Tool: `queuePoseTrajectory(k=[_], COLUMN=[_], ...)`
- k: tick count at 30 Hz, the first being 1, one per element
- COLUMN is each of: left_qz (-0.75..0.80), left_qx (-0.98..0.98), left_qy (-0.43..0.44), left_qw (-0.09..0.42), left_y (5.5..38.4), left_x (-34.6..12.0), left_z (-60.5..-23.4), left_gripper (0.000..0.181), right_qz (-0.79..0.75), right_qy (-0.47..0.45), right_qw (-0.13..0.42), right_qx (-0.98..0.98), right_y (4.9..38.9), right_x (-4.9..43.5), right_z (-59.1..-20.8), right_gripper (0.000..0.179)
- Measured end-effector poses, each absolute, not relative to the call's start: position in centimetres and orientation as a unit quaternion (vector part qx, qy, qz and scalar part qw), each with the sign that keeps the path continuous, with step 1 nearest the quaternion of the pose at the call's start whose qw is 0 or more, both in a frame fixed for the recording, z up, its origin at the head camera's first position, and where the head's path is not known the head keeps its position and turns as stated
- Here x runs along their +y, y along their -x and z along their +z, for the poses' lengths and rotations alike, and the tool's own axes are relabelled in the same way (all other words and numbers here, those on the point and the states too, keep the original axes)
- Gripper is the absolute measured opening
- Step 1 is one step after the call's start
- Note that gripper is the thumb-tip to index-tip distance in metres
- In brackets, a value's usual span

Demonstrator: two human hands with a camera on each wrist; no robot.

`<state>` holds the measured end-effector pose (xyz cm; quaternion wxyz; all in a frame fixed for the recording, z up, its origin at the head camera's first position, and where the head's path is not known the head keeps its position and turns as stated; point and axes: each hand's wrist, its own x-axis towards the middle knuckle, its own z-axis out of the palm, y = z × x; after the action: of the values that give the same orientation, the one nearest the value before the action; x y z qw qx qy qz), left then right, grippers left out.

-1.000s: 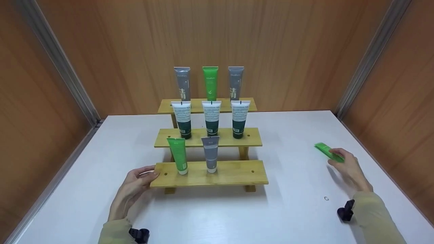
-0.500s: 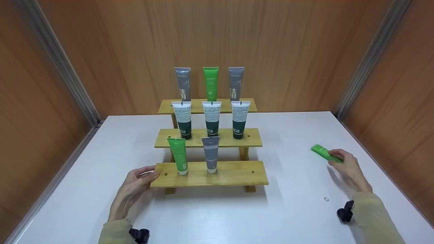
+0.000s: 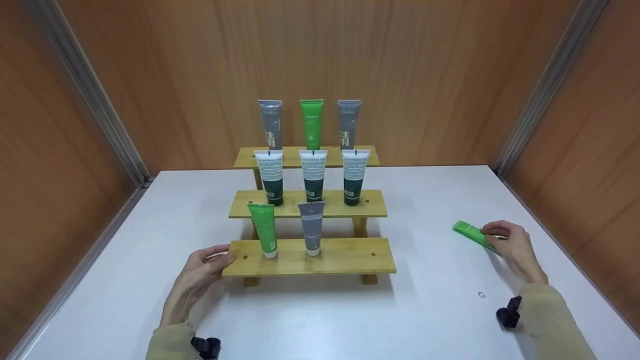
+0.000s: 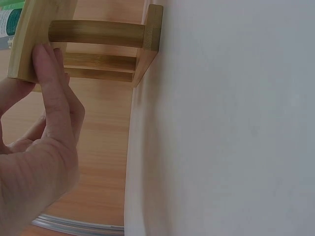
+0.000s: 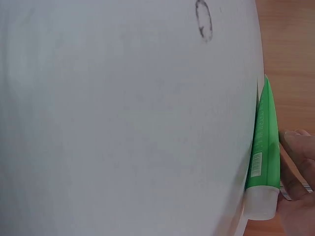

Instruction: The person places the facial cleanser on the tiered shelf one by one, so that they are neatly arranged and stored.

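My left hand (image 3: 197, 272) pinches the left end of the lowest tier of a three-tier wooden display stand (image 3: 345, 257). In the left wrist view, its fingers (image 4: 51, 93) lie against the underside of the board (image 4: 29, 44). On that tier a green squeeze tube (image 3: 263, 227) and a grey one (image 3: 312, 227) stand on their caps. Off to the right, my right hand (image 3: 515, 250) holds another green squeeze tube (image 3: 469, 231), low over the white table. The right wrist view shows this tube (image 5: 267, 142) with its white cap, fingers along its far side.
Three white-and-dark-green tubes (image 3: 313, 172) stand on the middle tier. The top tier (image 3: 370, 155) bears two grey tubes (image 3: 348, 122) with a green tube (image 3: 312, 122) between them. A small ring-shaped mark (image 3: 481, 295) shows on the table (image 3: 430, 320). Wooden walls (image 3: 425, 75) enclose the table's back and sides.
The green tube in my right hand has swung a little, its flat end shifting left and toward me. My left hand stays on the stand.
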<state>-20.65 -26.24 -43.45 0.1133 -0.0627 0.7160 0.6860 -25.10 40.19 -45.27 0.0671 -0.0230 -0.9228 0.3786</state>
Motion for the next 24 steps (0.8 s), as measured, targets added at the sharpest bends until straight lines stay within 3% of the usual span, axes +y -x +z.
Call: queuePoseTrajectory(k=[6,12,24], left_qz=[0.677,0.677,0.679], left_qx=[0.726,0.726,0.724], left_qy=[0.060,0.062,0.063], left_qw=[0.105,0.107,0.109], left_y=[20.66,20.68,20.72], left_x=[-26.23,-26.22,-26.24], left_z=[-43.42,-43.32,-43.31], left_gripper=[0.061,0.062,0.062], right_qz=[0.375,0.360,0.343], right_qy=[0.028,0.024,0.044], right_qw=[0.082,0.064,-0.057], right_qx=[-0.923,-0.930,-0.937], right_y=[25.27,25.47,25.55], right_x=[39.90,39.84,40.00], right_z=[-45.45,-45.48,-44.90], right_gripper=[0.033,0.037,0.061])
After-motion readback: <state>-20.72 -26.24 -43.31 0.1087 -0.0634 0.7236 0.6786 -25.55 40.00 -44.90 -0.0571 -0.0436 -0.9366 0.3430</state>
